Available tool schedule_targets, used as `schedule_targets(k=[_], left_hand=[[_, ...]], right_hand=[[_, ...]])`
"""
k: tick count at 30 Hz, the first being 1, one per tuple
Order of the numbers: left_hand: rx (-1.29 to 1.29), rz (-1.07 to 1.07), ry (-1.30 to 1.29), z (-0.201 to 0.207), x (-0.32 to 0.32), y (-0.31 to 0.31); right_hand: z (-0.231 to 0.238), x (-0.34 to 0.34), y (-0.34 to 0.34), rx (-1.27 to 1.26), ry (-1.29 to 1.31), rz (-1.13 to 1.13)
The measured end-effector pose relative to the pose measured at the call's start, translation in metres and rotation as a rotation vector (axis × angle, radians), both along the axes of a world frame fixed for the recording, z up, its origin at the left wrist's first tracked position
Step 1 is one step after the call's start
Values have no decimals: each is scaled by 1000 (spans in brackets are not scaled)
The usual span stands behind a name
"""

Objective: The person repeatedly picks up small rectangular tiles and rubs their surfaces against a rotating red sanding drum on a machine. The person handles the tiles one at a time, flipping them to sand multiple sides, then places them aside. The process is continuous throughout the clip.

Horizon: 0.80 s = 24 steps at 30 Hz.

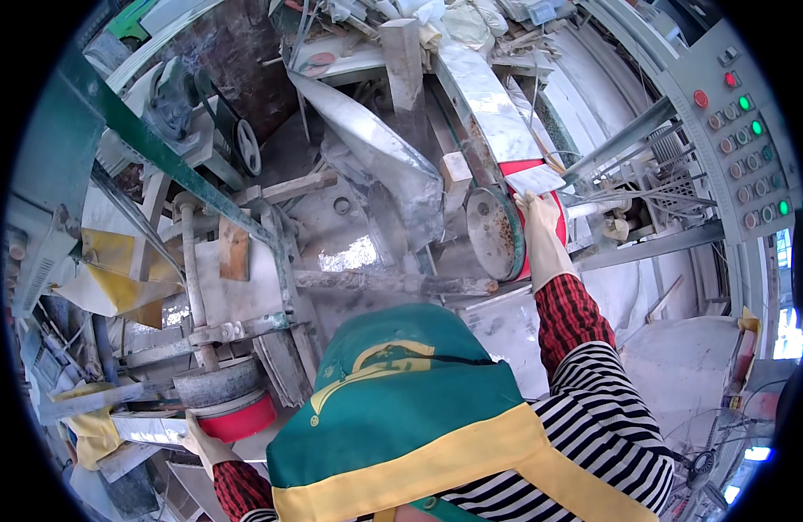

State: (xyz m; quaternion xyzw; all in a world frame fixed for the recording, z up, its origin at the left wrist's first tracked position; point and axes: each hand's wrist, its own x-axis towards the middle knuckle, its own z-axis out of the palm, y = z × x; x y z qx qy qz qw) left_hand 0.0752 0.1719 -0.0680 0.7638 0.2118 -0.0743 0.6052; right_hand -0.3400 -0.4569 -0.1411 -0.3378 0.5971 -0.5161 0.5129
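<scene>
My right hand [541, 239], in a pale glove, rests flat against a red wheel [549, 217] mounted beside a rusty metal disc [495, 233] on the machine; the fingers lie straight along the wheel's rim. My left hand [201, 442], also gloved, reaches low at the left and grips the edge of a pale slab [149, 428] just below a second red wheel [238, 419] with a grey grinding stone [217, 383] on top. A green and yellow apron [401, 418] covers my front and hides part of the bench.
A dusty shaft [393, 283] runs between the two wheels. A control panel [749, 148] with red and green buttons stands at the right. Green beam [158, 152], motor [175, 96], wooden blocks and white-dusted stone slabs [367, 139] crowd the machine. Yellow rags [114, 270] lie at left.
</scene>
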Motion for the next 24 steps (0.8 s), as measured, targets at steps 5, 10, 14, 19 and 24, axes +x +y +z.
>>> schedule_targets(k=[5,10,14,19,24], left_hand=[[195,-65,-204,-68,20,55],[438,-53,-299,-58,-6,42],[-70,-228,-230,-20,-30,-39],[-487,-690,-150,12,-66,-167],[-995,-870,149,5,-91,-243]], right_hand=[[-36,14,-43,-52,73,-79],[-20,30,-42,73,480,53],[-43,-25,-92,19,1035,736],[8,-14,-103,551,1425,608],[75,83,38,-109,600,964]])
